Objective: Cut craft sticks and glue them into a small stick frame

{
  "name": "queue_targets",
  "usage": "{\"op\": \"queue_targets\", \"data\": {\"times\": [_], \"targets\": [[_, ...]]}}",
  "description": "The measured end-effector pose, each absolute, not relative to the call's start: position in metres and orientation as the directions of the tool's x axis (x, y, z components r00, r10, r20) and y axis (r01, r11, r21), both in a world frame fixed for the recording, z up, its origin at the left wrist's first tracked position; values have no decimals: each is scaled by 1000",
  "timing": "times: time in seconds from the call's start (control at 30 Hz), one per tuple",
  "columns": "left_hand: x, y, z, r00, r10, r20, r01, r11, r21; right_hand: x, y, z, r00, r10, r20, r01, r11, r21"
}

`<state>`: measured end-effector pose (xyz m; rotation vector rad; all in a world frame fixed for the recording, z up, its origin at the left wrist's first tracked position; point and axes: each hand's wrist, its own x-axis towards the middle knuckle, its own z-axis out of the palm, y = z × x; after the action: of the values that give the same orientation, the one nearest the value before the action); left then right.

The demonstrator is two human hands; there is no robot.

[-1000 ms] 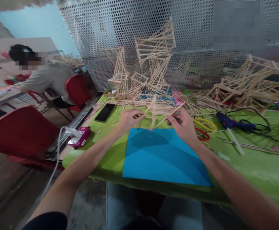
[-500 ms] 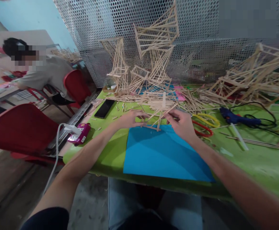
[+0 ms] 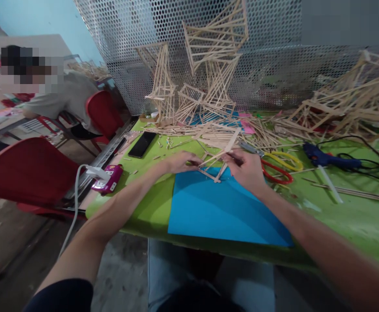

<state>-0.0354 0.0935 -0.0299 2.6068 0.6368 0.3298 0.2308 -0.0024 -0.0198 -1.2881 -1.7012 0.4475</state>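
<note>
My left hand point(image 3: 180, 162) and my right hand point(image 3: 246, 168) are both closed on a small frame of thin wooden sticks point(image 3: 216, 161), held just over the far edge of a blue sheet of paper point(image 3: 222, 208) on the green table point(image 3: 345, 221). The left fingers pinch the frame's left end and the right fingers pinch its right side. Behind the frame lies a heap of loose sticks point(image 3: 215, 132).
Tall stick structures point(image 3: 209, 69) stand against a perforated metal screen; another pile point(image 3: 345, 108) lies at right. Scissors point(image 3: 279, 167), a blue glue gun point(image 3: 329, 161) with cord, a phone point(image 3: 142, 144) and a pink power strip point(image 3: 106, 182) are nearby. Another person sits at left beside red chairs point(image 3: 27, 171).
Both hands drew the stick frame slightly nearer, onto the blue paper's far edge, and it now lies lower and more tilted. The camera tipped down a little.
</note>
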Motion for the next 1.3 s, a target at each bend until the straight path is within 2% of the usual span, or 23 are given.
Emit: {"op": "queue_targets", "data": {"times": [0.3,0.8,1.3], "targets": [[-36,95,-28,886,459,67,386,-809,444,226,-5,-18,-52,881,470,629,394,-670],[-36,94,-31,871,480,106,398,-814,423,227,-1,-18,-75,868,491,653,415,-634],[-36,95,-31,890,444,101,363,-826,431,228,-2,-12,-90,868,489,756,379,-534]]}}
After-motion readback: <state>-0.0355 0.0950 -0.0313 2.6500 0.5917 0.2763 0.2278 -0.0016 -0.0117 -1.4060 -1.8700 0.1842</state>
